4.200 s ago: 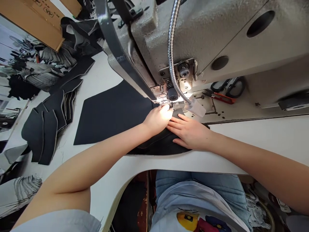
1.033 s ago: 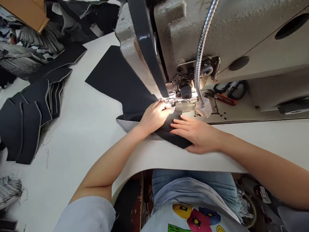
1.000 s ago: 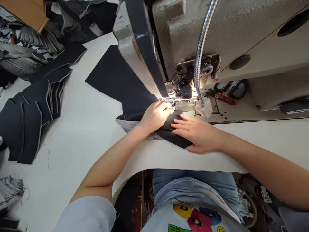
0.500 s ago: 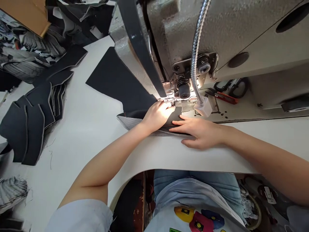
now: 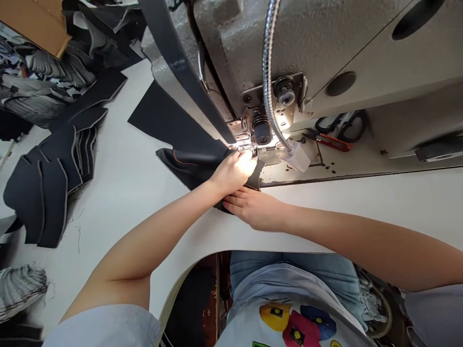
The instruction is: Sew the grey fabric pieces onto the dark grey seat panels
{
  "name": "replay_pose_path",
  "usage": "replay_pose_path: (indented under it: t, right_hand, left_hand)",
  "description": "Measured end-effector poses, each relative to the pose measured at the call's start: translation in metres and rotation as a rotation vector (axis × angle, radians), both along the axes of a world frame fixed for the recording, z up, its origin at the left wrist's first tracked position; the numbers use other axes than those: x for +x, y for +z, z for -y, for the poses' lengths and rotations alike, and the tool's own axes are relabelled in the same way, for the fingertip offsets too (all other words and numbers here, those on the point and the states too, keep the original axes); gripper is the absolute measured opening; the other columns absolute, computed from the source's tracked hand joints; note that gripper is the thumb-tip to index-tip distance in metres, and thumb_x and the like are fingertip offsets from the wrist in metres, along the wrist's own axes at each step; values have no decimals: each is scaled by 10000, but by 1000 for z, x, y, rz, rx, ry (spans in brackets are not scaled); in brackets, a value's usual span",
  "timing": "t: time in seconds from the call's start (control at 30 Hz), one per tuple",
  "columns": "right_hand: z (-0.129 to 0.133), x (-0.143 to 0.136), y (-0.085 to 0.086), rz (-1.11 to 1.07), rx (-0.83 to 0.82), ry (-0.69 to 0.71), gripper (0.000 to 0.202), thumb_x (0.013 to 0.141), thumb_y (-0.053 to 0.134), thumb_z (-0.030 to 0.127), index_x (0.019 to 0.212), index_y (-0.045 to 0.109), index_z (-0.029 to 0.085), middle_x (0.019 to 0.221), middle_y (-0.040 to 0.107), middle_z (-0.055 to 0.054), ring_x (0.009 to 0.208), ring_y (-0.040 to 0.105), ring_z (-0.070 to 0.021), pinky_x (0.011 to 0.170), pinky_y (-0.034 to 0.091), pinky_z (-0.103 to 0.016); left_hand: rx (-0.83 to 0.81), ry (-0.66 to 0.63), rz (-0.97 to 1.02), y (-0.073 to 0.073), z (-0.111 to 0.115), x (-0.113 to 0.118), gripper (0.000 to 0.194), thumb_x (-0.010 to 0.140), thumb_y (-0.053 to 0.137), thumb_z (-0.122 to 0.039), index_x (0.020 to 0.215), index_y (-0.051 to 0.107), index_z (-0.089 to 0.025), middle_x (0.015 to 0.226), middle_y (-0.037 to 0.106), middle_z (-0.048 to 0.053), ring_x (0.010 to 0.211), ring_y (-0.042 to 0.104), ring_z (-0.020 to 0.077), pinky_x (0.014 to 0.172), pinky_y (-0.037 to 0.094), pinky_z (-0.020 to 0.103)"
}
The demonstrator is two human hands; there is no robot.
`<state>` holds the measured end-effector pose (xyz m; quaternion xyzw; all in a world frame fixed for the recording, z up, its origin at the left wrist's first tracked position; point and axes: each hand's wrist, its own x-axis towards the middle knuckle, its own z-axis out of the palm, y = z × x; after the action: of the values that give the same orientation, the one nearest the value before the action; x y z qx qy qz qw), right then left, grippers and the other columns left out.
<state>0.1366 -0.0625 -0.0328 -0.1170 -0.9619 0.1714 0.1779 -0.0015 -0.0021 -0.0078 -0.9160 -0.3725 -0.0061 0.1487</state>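
My left hand (image 5: 233, 171) is closed at the presser foot (image 5: 248, 147) of a sewing machine (image 5: 231, 53), its fingers bunched on a black leather-like piece (image 5: 164, 118). Part of that piece extends to the left behind the machine head. A folded flap (image 5: 184, 168) with a curved orange stitch line lies under my left wrist. My right hand (image 5: 255, 208) rests low on the near edge of the same material, fingers stretched out and partly behind my left hand. The needle is hidden by the fingers and machine parts.
Black cut pieces (image 5: 47, 183) lie stacked on the white table (image 5: 126, 207) at left. Behind them are fabric bundles (image 5: 39, 91) and a cardboard box (image 5: 36, 24). Black scissors (image 5: 356, 126) and a red-handled tool (image 5: 334, 142) sit under the machine arm. A flexible lamp (image 5: 296, 156) hangs beside the needle area.
My right hand has slid left, close to my left hand. The material's near part has turned: its grey mesh underside gave way to a black flap with orange stitching. The view has shifted slightly.
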Motion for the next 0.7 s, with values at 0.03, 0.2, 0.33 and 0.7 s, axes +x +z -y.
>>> replay_pose_path:
  t: [0.03,0.2,0.33,0.7]
  right_hand:
    - [0,1,0,5,-4,-5,454,896,450,75,1337,543,18,1360,583,-189,1318,499,-272,1148,339,-446]
    - [-7,-1,4,-5,-54,37,504,862,486,63,1362,546,79,1393,560,-175,1302,510,-260,1121,365,-443]
    - [-10,-7,2,-4,13,107,475,875,505,99,1344,576,123,1447,503,-184,1353,461,-260,1139,331,-439]
    - [-9,-59,3,179,-113,-104,375,941,378,71,1220,628,70,1157,687,-166,1086,622,-264,999,453,-419]
  left_hand:
    - [-17,17,7,-1,1,0,339,960,340,-102,872,666,-128,821,601,86,745,564,192,721,433,314]
    - [-50,20,36,-4,0,-1,371,973,305,-112,914,671,-129,815,593,90,753,562,192,740,435,328]
    - [-4,-48,-1,1,-5,-7,340,971,353,-123,946,691,-144,816,617,77,761,573,181,745,446,314]
    - [74,-92,85,3,-3,-8,290,973,411,-132,842,669,-153,782,616,53,796,586,183,792,451,302]
